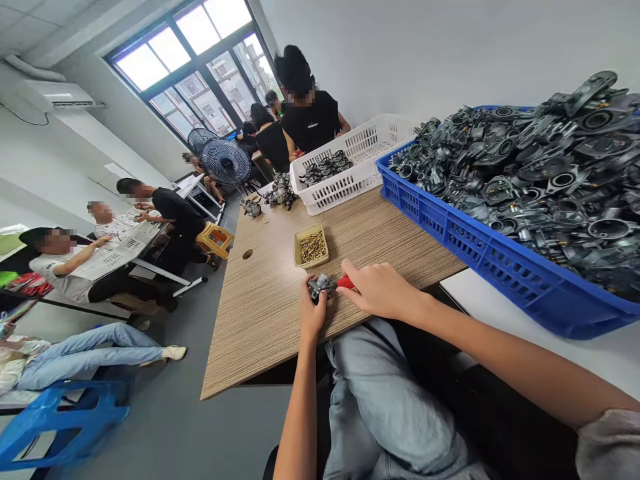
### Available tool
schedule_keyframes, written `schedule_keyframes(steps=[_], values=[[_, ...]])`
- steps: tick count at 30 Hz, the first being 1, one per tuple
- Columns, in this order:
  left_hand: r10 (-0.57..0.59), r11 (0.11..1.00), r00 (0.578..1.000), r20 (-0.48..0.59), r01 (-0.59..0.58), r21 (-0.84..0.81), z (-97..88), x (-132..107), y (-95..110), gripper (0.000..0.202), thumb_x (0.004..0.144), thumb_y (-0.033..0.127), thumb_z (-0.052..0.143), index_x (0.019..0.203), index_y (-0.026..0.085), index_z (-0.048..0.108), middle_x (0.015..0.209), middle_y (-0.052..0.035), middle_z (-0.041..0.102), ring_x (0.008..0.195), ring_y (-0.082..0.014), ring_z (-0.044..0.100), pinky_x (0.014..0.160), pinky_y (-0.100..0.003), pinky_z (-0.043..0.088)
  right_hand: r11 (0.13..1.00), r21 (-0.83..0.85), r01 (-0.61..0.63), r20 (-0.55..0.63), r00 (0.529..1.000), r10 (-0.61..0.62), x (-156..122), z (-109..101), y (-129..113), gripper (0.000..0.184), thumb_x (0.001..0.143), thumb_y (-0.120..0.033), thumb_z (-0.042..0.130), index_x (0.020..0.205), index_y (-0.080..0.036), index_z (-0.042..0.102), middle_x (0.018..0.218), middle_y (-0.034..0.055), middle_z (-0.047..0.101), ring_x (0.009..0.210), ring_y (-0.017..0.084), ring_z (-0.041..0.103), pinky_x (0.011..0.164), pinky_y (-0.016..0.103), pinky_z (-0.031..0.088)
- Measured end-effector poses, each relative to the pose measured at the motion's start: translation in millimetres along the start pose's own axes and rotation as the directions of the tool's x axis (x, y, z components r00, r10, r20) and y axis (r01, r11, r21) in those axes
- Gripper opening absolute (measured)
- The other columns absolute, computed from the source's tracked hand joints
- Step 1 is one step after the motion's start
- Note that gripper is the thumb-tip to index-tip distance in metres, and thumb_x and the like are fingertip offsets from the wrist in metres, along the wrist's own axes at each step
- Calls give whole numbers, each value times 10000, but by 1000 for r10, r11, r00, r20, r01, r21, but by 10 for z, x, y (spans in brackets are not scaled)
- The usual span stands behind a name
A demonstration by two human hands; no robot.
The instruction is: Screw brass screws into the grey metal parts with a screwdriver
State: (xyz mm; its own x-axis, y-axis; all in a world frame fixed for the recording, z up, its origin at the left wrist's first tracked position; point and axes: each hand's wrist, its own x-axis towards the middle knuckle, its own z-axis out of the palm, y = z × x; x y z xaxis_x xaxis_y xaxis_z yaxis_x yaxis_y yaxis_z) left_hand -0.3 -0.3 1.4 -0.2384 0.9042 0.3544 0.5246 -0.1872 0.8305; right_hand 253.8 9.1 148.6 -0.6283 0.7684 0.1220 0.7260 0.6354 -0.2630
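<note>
My left hand (311, 312) is closed round a small grey metal part (319, 286) at the near edge of the wooden table (265, 300). My right hand (380, 288) is closed on a red-handled tool (345, 282), whose tip meets the metal part. Just beyond both hands sits a small beige tray (296, 248) filled with brass-coloured screws (313, 247).
A blue crate (480, 250) heaped with grey metal castings stands at my right. A white basket (350, 180) with more castings lies further along, with loose parts (280, 193) beside it. A person in black (310, 117) sits at the far end; other people sit at left near a fan (225, 162).
</note>
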Motion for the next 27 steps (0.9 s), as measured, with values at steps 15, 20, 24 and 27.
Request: schedule_keyframes(steps=[15, 20, 24, 27], values=[[2, 1000, 1000, 3, -2, 25, 2, -2, -9, 435, 990, 324, 699, 1404, 232, 599, 1302, -116, 745, 1182, -271, 722, 1110, -424, 545, 999, -18, -32, -12, 999, 32, 93, 180, 61, 416, 1200, -529, 479, 1194, -176, 701, 994, 159, 848, 985, 333, 835, 767, 312, 452], [-5, 1000, 1000, -2, 5, 26, 9, -4, -29, 448, 986, 324, 719, 1410, 233, 607, 1325, -117, 740, 1220, -271, 709, 1137, -427, 524, 998, 19, -59, -73, 996, 60, 56, -25, 138, 336, 1195, -498, 522, 1198, -199, 676, 1034, 120, 849, 978, 298, 820, 725, 306, 393], [-2, 1000, 1000, -1, 2, 23, 12, -8, -34, 445, 990, 320, 716, 1412, 230, 606, 1301, -113, 739, 1185, -267, 711, 1130, -427, 525, 999, 43, -19, -115, 993, 24, 40, -58, 160, 245, 1183, -443, 569, 1149, -219, 663, 1075, 85, 847, 980, 269, 809, 699, 310, 341], [8, 999, 1000, -1, -8, 31, 12, -11, -41, 447, 990, 304, 704, 1419, 231, 605, 1296, -109, 735, 1177, -269, 710, 1125, -432, 530, 998, 56, 4, -105, 994, 2, 49, -20, 156, 219, 1176, -425, 588, 1144, -223, 668, 1091, 80, 847, 966, 257, 799, 702, 304, 329]])
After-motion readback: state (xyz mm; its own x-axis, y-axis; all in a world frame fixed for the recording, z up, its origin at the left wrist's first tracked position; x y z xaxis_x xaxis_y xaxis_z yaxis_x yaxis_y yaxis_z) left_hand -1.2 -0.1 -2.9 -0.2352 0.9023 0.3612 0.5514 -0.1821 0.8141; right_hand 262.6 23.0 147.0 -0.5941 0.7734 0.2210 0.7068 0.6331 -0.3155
